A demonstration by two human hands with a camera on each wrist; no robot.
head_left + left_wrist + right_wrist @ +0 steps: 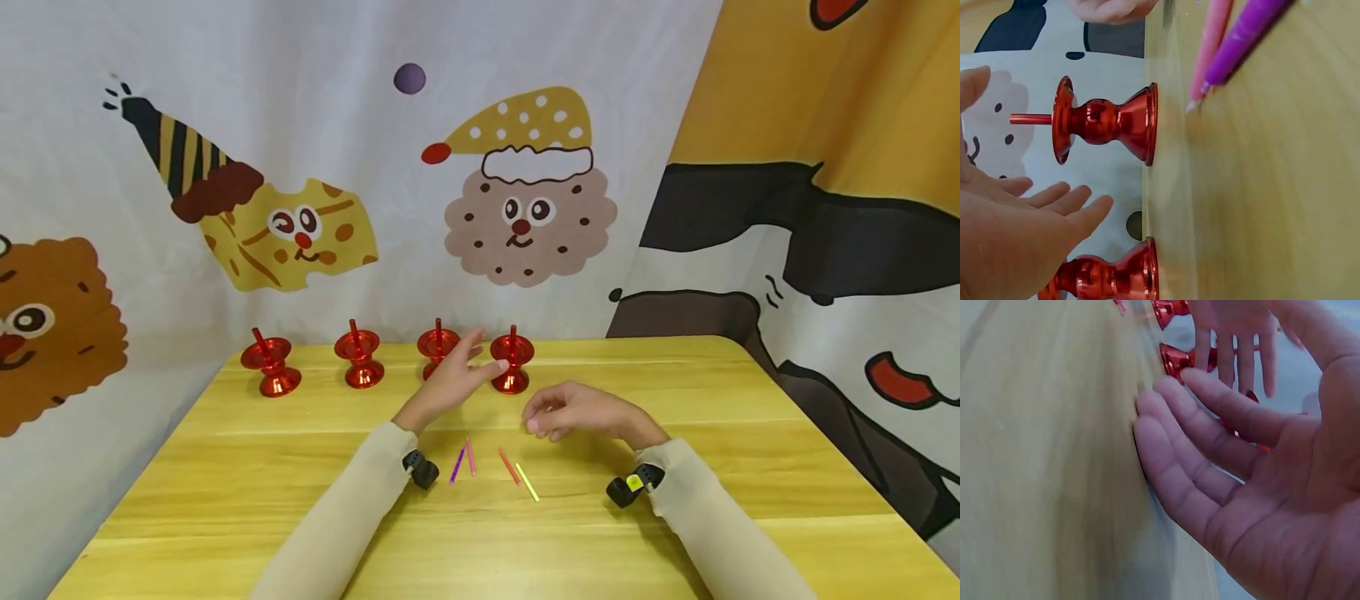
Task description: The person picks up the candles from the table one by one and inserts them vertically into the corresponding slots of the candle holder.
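Note:
My left hand (453, 371) reaches over the table with fingers spread and nothing held. In the head view it overlaps a red metallic candle holder (438, 340), its thumb beside the rightmost candle holder (512, 382). To the right, my right hand (581, 410) hovers low, fingers loosely bent; its bare palm (1285, 487) shows in the right wrist view. Between the forearms lie thin candles: purple (457, 465), pink (471, 458), orange-red (509, 467) and yellow (527, 482). The left wrist view shows a holder (1097, 122) upright with a thin central stem.
Two more red candle holders, one in the middle left (360, 358) and one at the far left (273, 371), stand along the back edge of the wooden table (300, 467). A cartoon-printed curtain (405, 208) hangs right behind that edge.

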